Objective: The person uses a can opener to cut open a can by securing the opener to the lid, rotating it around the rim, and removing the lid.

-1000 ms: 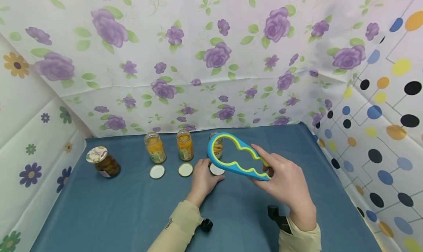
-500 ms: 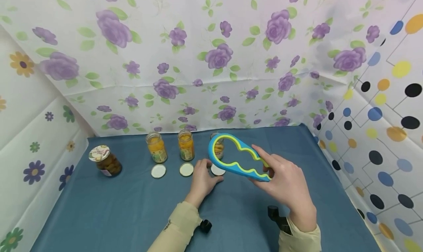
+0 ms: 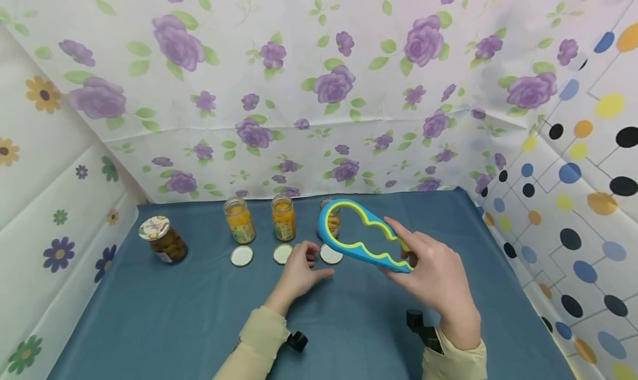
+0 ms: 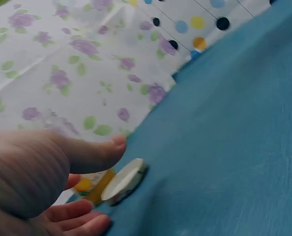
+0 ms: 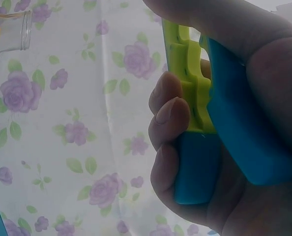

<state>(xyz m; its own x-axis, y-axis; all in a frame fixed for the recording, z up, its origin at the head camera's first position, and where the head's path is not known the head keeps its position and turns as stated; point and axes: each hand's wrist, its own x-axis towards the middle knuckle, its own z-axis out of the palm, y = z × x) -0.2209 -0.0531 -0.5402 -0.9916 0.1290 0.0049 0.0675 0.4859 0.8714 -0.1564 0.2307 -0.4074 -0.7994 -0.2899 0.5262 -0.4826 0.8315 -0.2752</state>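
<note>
My right hand (image 3: 436,266) grips the handles of a blue and yellow-green jar opener (image 3: 366,256), held up with its scalloped loop pointing left. In the right wrist view, fingers curl round both handles of the jar opener (image 5: 197,167). Beside a white jar lid (image 3: 331,253) on the cloth is my left hand (image 3: 298,272), thumb extended, holding nothing. The left wrist view shows space between the thumb and that lid (image 4: 125,181). Behind the opener's loop stands an uncapped glass jar (image 3: 334,223) with yellowish contents, partly covered by it.
Two open jars of orange food, one at left (image 3: 240,222) and one nearer the middle (image 3: 283,219), stand at the back. Their lids (image 3: 241,256) lie in front. A capped jar (image 3: 166,244) of dark contents stands far left on the blue cloth (image 3: 199,313). Patterned sheets (image 3: 299,164) enclose the table.
My left hand has drawn back from the right-hand lid, moving left and toward me, and its fingers have come off it. The right hand keeps hold of the jar opener almost unmoved.
</note>
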